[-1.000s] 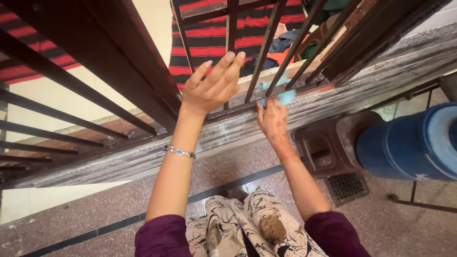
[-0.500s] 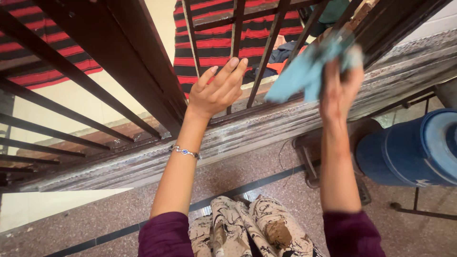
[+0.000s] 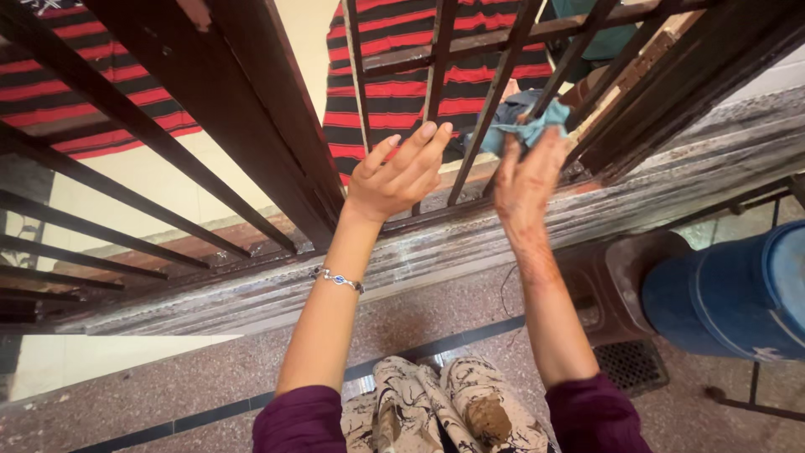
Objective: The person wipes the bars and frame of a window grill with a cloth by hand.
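Note:
I stand at a window with dark metal bars (image 3: 495, 92) above a grey stone sill (image 3: 470, 239). My right hand (image 3: 524, 184) is raised to the bars and holds a light blue cloth (image 3: 524, 126) against one bar near its lower end. My left hand (image 3: 398, 172), with a bracelet on the wrist, is held up in front of the bars with fingers spread and nothing in it. It seems to rest by a bar just above the sill.
A thick dark window frame post (image 3: 251, 109) runs diagonally at left. Red and black striped fabric (image 3: 394, 75) hangs beyond the bars. A blue barrel (image 3: 738, 289) lies on a stand at right, beside a brown plastic stool (image 3: 620, 281). A speckled floor lies below.
My right hand swung the cloth up and to the right, then came back left and now presses it on a bar. My left hand stayed almost still.

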